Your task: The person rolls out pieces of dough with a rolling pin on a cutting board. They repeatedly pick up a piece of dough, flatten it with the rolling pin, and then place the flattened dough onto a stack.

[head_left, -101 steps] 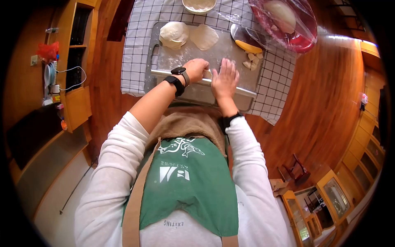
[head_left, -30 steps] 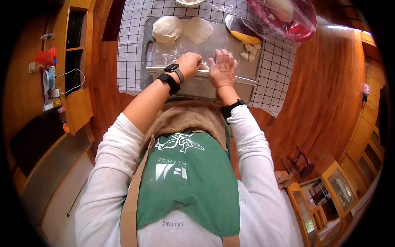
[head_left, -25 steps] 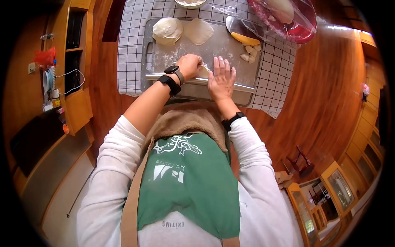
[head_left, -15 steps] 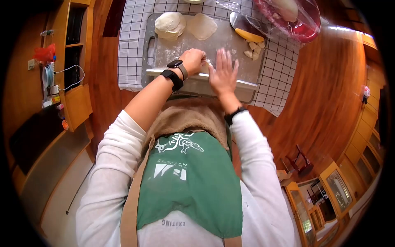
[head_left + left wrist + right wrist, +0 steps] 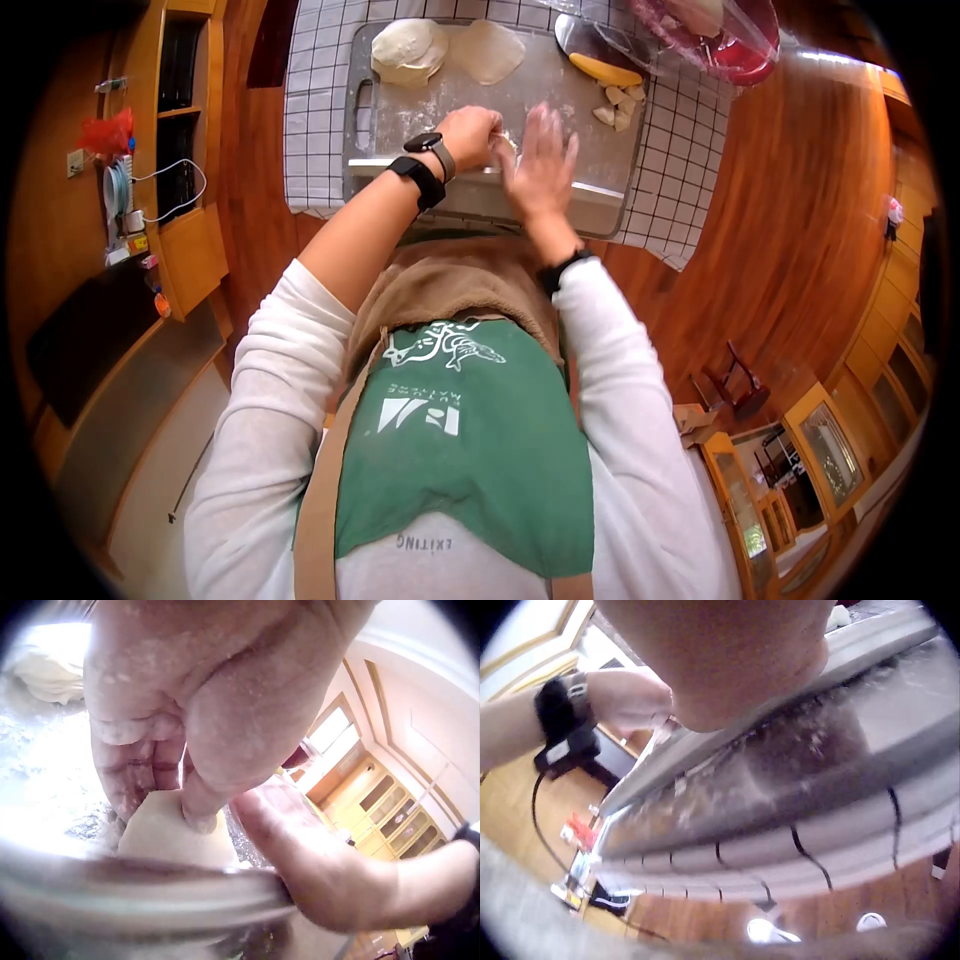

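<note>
Right hand (image 5: 541, 165) has pushed forward, fingers straight, flat on the rolling pin (image 5: 602, 190); left hand (image 5: 468, 128) pinches the dough disc (image 5: 169, 832) on the floured board (image 5: 400, 100)

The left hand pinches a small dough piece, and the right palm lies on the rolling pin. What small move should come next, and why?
Probably the left hand should turn the dough piece slightly, then the right hand rolls the rolling pin over its edge: the fingers pinch the dough right beside the pin, and the right palm lies flat on it.
</note>
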A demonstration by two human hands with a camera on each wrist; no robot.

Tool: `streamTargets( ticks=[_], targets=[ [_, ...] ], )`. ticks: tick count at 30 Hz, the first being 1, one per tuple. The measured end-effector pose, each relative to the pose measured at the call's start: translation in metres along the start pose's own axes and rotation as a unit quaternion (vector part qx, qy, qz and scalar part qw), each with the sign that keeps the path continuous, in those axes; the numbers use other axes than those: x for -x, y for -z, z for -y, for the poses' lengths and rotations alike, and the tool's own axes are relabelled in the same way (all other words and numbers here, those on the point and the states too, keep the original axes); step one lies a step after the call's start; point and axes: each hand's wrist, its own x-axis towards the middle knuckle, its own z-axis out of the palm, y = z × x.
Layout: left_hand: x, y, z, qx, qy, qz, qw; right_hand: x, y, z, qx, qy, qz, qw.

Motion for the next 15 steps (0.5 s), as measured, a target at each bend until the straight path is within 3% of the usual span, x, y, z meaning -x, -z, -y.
streamTargets(
  ticks=[2, 6, 8, 10, 11, 13, 15],
  targets=[
    [0.0, 0.001, -0.003, -0.013, -0.042, 0.007, 0.999, 0.021, 0.002, -0.002, 0.026, 0.039, 0.026, 0.999],
    [0.001, 0.004, -0.002, -0.019, -0.07, -0.013, 0.997, -0.007, 0.012, -0.003, 0.007, 0.057, -0.027, 0.998],
    [0.001, 0.018, -0.002, -0.006, -0.011, 0.033, 0.999, -0.004, 0.016, -0.007, -0.016, 0.059, -0.049, 0.997],
    [0.0, 0.008, 0.015, 0.017, -0.002, 0.023, 1.0, 0.023, 0.02, -0.02, -0.047, 0.168, 0.03, 0.984],
    [0.001, 0.005, 0.02, 0.039, 0.007, 0.003, 0.999, 0.027, 0.019, -0.025, -0.046, 0.169, 0.029, 0.984],
    [0.006, 0.004, 0.019, 0.073, 0.035, -0.005, 0.997, 0.033, 0.022, -0.03, -0.033, 0.253, 0.068, 0.965],
    [0.01, 0.001, 0.015, 0.126, 0.053, -0.006, 0.991, 0.029, 0.034, -0.034, -0.052, 0.262, 0.057, 0.962]
  ],
)
